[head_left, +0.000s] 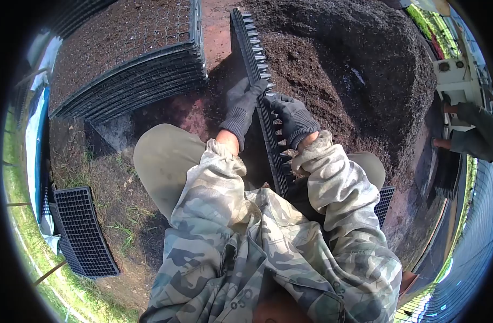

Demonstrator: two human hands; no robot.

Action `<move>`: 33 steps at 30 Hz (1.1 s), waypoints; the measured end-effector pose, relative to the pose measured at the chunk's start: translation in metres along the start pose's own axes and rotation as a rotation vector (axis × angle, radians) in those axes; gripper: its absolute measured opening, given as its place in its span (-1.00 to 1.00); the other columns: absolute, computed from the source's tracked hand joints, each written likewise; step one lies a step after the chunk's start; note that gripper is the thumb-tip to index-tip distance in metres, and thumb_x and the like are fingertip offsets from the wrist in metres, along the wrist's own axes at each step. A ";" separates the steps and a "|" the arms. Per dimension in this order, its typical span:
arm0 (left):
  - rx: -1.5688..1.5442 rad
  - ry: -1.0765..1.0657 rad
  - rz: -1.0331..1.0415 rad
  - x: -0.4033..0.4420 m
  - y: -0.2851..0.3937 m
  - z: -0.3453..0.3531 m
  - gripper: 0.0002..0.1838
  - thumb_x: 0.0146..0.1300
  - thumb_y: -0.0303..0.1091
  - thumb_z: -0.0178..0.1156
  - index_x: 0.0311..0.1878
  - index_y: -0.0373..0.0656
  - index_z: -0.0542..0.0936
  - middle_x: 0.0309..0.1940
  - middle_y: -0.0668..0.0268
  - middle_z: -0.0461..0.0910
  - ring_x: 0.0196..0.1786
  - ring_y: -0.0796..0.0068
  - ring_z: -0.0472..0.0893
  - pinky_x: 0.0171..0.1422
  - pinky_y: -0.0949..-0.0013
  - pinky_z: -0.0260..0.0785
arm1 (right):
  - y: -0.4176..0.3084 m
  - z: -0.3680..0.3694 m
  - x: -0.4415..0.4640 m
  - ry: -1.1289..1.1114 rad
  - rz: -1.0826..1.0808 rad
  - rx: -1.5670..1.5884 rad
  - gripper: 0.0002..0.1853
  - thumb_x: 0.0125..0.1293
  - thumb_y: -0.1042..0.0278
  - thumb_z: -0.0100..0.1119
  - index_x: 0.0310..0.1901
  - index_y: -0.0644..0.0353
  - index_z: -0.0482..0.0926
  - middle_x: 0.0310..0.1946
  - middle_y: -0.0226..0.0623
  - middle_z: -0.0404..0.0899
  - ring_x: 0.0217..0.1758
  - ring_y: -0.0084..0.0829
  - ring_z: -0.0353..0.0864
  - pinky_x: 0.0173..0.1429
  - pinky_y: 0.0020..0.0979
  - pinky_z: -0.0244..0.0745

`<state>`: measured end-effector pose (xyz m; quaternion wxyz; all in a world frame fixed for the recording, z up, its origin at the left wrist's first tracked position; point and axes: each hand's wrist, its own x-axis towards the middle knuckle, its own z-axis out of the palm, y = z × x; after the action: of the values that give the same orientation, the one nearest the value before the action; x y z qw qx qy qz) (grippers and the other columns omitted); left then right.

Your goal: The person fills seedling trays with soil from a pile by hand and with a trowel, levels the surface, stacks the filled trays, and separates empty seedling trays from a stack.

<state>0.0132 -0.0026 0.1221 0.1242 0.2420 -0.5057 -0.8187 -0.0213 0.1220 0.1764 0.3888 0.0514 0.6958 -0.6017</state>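
Note:
A black seedling tray (250, 56) stands on its long edge between my two hands, its cell bottoms pointing right toward the soil. My left hand (243, 103), in a dark knitted glove, grips it from the left, thumb across the upper edge. On the cell side, my right hand (292, 115), gloved the same way, has its fingers curled on the tray's edge near the left thumb. The tray's lower end reaches down between my knees. Close by on the left rises a tall stack of soil-filled seedling trays (144, 81).
A large dark soil heap (332, 70) fills the front and right. More black seedling trays (87, 231) lie on the ground at lower left, and part of another (384, 204) shows beside my right knee. Another person's legs (472, 129) appear at far right, near a pale machine (452, 75).

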 end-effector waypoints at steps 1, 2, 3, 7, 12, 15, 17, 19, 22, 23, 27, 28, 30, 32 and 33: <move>0.003 0.003 0.008 -0.002 0.002 0.001 -0.75 0.29 -0.31 0.24 -0.03 -0.21 0.60 -0.26 0.43 0.63 -0.26 0.68 0.55 -0.12 0.55 0.41 | 0.001 -0.002 0.000 0.000 0.000 0.009 -0.78 0.23 0.18 0.28 -0.19 0.12 0.63 -0.51 -0.53 0.54 -0.58 -0.57 0.45 -0.52 -0.47 0.38; 0.013 -0.001 0.005 -0.002 0.001 0.000 -0.75 0.29 -0.31 0.24 -0.03 -0.21 0.60 -0.26 0.43 0.63 -0.26 0.68 0.55 -0.12 0.55 0.41 | 0.002 -0.004 0.002 -0.006 -0.032 -0.019 -0.79 0.24 0.21 0.26 -0.19 0.14 0.63 -0.49 -0.51 0.56 -0.55 -0.57 0.47 -0.49 -0.49 0.40; -0.028 -0.009 0.004 0.000 -0.003 -0.003 -0.74 0.28 -0.31 0.25 -0.03 -0.22 0.60 -0.25 0.43 0.62 -0.24 0.68 0.56 -0.10 0.54 0.41 | 0.004 -0.006 0.004 -0.011 -0.063 -0.045 -0.79 0.26 0.23 0.25 -0.18 0.16 0.64 -0.48 -0.49 0.58 -0.51 -0.57 0.50 -0.45 -0.50 0.42; -0.016 -0.011 0.018 0.003 -0.011 -0.016 -0.67 0.24 -0.28 0.29 0.02 -0.24 0.59 -0.17 0.39 0.63 -0.15 0.61 0.56 0.01 0.50 0.38 | 0.039 -0.045 0.035 -0.024 -0.655 -0.146 -0.75 0.31 0.23 0.19 -0.11 0.21 0.65 -0.34 -0.40 0.64 -0.36 -0.57 0.58 -0.23 -0.55 0.49; 0.071 0.017 0.029 0.003 -0.008 -0.009 -0.48 0.16 -0.17 0.36 0.12 -0.27 0.52 -0.06 0.29 0.61 -0.02 0.49 0.54 0.15 0.39 0.34 | 0.027 -0.040 0.023 0.023 -0.782 -0.396 -0.75 0.30 0.22 0.18 -0.11 0.19 0.65 -0.37 -0.42 0.63 -0.38 -0.58 0.56 -0.24 -0.52 0.48; 0.850 0.299 0.146 -0.006 -0.002 0.003 -0.24 0.03 -0.03 0.42 0.21 -0.30 0.41 0.05 0.16 0.54 0.10 0.33 0.51 0.21 0.26 0.31 | 0.017 -0.030 0.013 -0.014 -0.259 -0.236 -0.69 0.34 0.27 0.13 0.03 0.24 0.58 -0.14 -0.27 0.64 -0.15 -0.47 0.60 -0.12 -0.43 0.54; 0.860 0.353 0.289 -0.011 -0.010 0.011 -0.17 -0.03 0.02 0.43 0.23 -0.30 0.37 0.09 0.11 0.49 0.14 0.26 0.48 0.24 0.21 0.30 | 0.021 -0.026 0.018 0.010 -0.187 -0.092 -0.68 0.32 0.22 0.17 0.00 0.24 0.60 -0.23 -0.32 0.65 -0.23 -0.51 0.59 -0.20 -0.46 0.52; 0.735 0.325 0.420 -0.015 -0.013 0.017 -0.20 0.05 0.03 0.39 0.23 -0.31 0.36 0.03 0.08 0.54 0.09 0.24 0.53 0.22 0.23 0.34 | 0.023 -0.016 0.018 0.024 -0.147 0.172 -0.74 0.26 0.22 0.25 -0.18 0.27 0.65 -0.47 -0.45 0.59 -0.47 -0.64 0.47 -0.39 -0.54 0.37; 0.403 0.118 0.153 -0.003 -0.024 0.001 -0.32 0.12 -0.12 0.38 0.22 -0.28 0.39 -0.04 0.18 0.57 -0.05 0.36 0.58 0.07 0.33 0.43 | 0.024 -0.010 0.021 0.052 -0.169 0.146 -0.76 0.24 0.27 0.28 -0.19 0.27 0.66 -0.45 -0.42 0.61 -0.46 -0.62 0.50 -0.39 -0.52 0.40; 0.248 0.085 0.092 -0.012 -0.009 0.009 -0.45 0.18 -0.27 0.34 0.20 -0.25 0.43 -0.11 0.26 0.59 -0.16 0.49 0.59 -0.07 0.46 0.46 | 0.023 -0.010 0.022 0.066 -0.147 0.124 -0.77 0.22 0.30 0.29 -0.19 0.28 0.66 -0.44 -0.39 0.63 -0.45 -0.60 0.53 -0.38 -0.51 0.42; 0.042 0.038 -0.001 -0.019 0.007 0.009 -0.57 0.18 -0.40 0.30 0.11 -0.29 0.49 -0.19 0.29 0.60 -0.22 0.53 0.59 -0.13 0.51 0.46 | 0.022 -0.011 0.022 0.015 -0.162 0.138 -0.78 0.21 0.32 0.29 -0.19 0.28 0.66 -0.45 -0.37 0.63 -0.45 -0.59 0.53 -0.37 -0.51 0.44; 0.049 0.036 -0.004 -0.014 0.005 0.004 -0.57 0.18 -0.40 0.30 0.11 -0.29 0.49 -0.19 0.29 0.60 -0.22 0.53 0.59 -0.13 0.51 0.46 | 0.018 -0.010 0.019 0.012 -0.147 0.095 -0.73 0.23 0.24 0.27 -0.14 0.25 0.65 -0.46 -0.41 0.62 -0.49 -0.61 0.51 -0.42 -0.52 0.41; -0.002 -0.009 -0.007 -0.003 0.001 -0.007 -0.62 0.18 -0.39 0.30 0.05 -0.31 0.53 -0.24 0.30 0.61 -0.23 0.55 0.59 -0.13 0.53 0.45 | 0.015 -0.010 0.016 0.011 -0.126 0.060 -0.68 0.26 0.16 0.26 -0.10 0.23 0.63 -0.47 -0.44 0.60 -0.54 -0.62 0.48 -0.48 -0.54 0.39; 0.124 -0.007 -0.001 -0.007 0.015 -0.003 -0.63 0.15 -0.30 0.33 -0.03 -0.33 0.58 -0.26 0.30 0.62 -0.24 0.56 0.57 -0.12 0.51 0.42 | 0.014 -0.011 0.018 0.013 -0.123 -0.064 -0.69 0.26 0.17 0.24 -0.11 0.24 0.63 -0.47 -0.44 0.61 -0.55 -0.61 0.49 -0.49 -0.54 0.40; 0.289 0.024 0.006 -0.011 0.026 0.001 -0.60 0.13 -0.25 0.34 -0.06 -0.34 0.59 -0.27 0.30 0.62 -0.25 0.55 0.56 -0.12 0.50 0.40 | 0.021 -0.011 0.025 -0.025 -0.137 -0.013 -0.68 0.26 0.19 0.24 -0.09 0.26 0.63 -0.45 -0.43 0.61 -0.50 -0.63 0.50 -0.42 -0.56 0.43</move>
<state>0.0209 -0.0084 0.1488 0.0965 0.2658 -0.6175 -0.7340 -0.0322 0.1279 0.1443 0.3556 -0.0062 0.6966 -0.6231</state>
